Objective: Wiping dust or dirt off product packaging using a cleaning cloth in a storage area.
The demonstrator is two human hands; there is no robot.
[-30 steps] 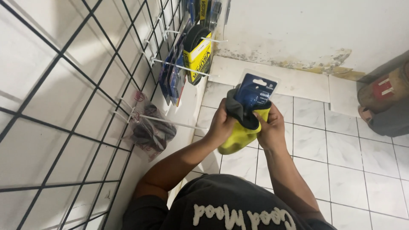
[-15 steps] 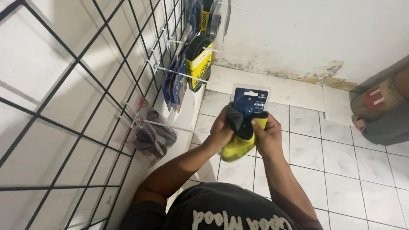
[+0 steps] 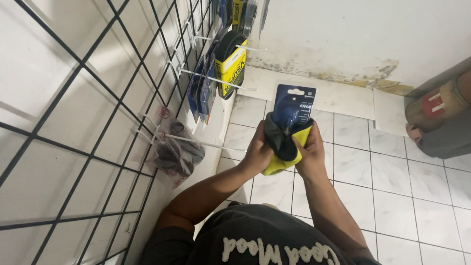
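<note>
Hands met at the centre of the view, both clenched on one carded pack: a dark blue backing card with a black and yellow item fixed to its lower half. The left hand wrapped the pack's left edge, thumb over the black part, and the right hand gripped the right edge against the yellow part. Held upright over the white tiled floor, the pack had its hang hole at twelve o'clock and touched nothing but the hands.

At about ten o'clock from the pack stood the black wire grid panel, its white hooks carrying similar carded goods, among them a black and yellow pack. Lower down, at about nine o'clock, a clear bag of dark parts hung on another hook. At three o'clock a rusty cylinder lay on the floor by the wall.

As a judgement, the step in hand was the carrying of the pack, gripped in both hands beside the display. Any threading onto a hook would call for lifting it toward ten o'clock and lining the hang hole up with a hook's tip.
</note>
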